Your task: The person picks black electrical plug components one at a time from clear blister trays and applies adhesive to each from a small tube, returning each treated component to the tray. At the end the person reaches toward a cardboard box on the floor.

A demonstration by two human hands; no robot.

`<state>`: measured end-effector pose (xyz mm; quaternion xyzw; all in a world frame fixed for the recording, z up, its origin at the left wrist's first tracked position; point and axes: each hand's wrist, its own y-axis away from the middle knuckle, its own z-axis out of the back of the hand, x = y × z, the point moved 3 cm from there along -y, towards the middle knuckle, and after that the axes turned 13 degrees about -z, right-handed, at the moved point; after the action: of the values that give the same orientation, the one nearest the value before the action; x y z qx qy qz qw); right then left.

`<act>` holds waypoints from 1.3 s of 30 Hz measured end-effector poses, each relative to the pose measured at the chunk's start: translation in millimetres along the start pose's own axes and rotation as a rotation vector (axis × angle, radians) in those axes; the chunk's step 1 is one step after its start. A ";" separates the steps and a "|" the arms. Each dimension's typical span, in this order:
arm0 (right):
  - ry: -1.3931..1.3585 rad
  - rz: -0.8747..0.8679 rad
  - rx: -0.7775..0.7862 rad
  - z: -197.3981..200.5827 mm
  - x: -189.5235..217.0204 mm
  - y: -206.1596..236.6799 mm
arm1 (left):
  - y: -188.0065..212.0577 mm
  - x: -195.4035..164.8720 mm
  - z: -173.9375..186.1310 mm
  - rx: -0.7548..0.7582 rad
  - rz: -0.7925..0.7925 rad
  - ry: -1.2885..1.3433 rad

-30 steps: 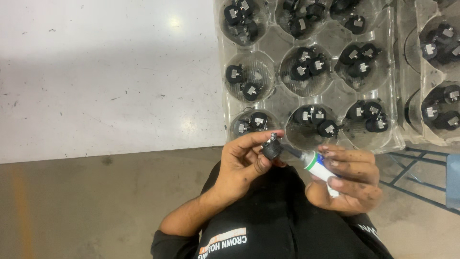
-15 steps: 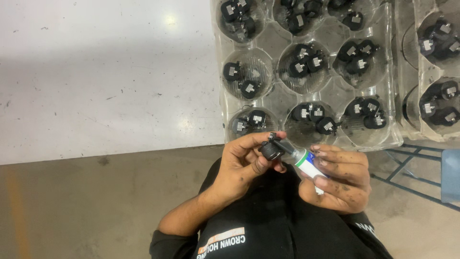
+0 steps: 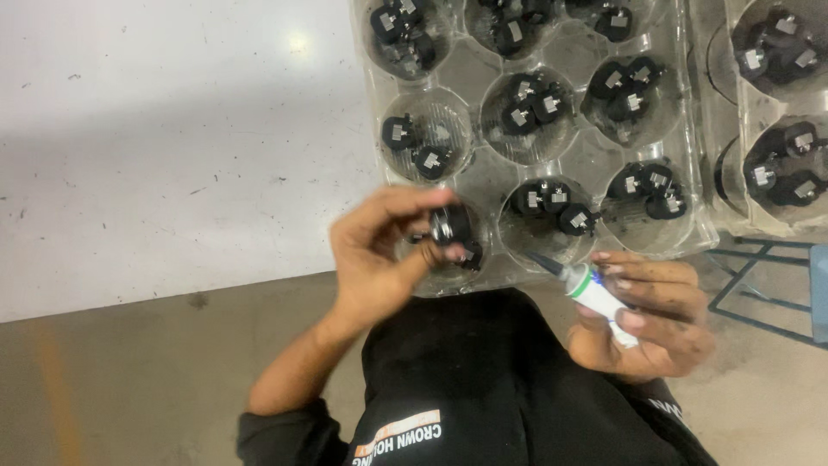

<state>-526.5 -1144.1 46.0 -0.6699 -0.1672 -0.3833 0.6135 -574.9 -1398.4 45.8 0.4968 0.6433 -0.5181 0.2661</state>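
Observation:
My left hand (image 3: pixel 379 255) pinches a small black round part (image 3: pixel 450 224) just above the nearest left cup of a clear plastic tray (image 3: pixel 483 177). My right hand (image 3: pixel 642 315) grips a small white tube with a green band and a dark pointed nozzle (image 3: pixel 586 289), tilted up to the left, nozzle tip near the tray's front edge. The two hands are apart. The tray's round cups each hold two or three black parts with metal contacts (image 3: pixel 535 103).
The tray lies on a white scuffed tabletop (image 3: pixel 164 147). A second clear tray with black parts (image 3: pixel 780 121) sits at the right. Below is a concrete floor (image 3: pixel 129 380), my black shirt (image 3: pixel 483 388), and a dark metal frame (image 3: pixel 759 276) at the right.
The hands have come apart: my left hand carried the black part up and left over the tray, while the tube stayed in my right hand, lower right.

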 end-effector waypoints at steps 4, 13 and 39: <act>0.019 -0.002 -0.151 11.1 -5.8 1.9 | -83.6 -6.1 33.9 0.344 -0.242 -0.687; 0.135 0.024 -0.008 35.9 -10.4 3.0 | -158.0 22.8 26.0 1.285 -1.036 -1.442; 0.215 -0.057 -0.108 80.8 -28.6 6.5 | -146.2 10.6 -32.7 0.931 -0.468 -1.325</act>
<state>-515.8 -1061.5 24.7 -0.6518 -0.0987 -0.4786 0.5799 -706.9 -1359.7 106.0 0.0027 0.1612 -0.9566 0.2426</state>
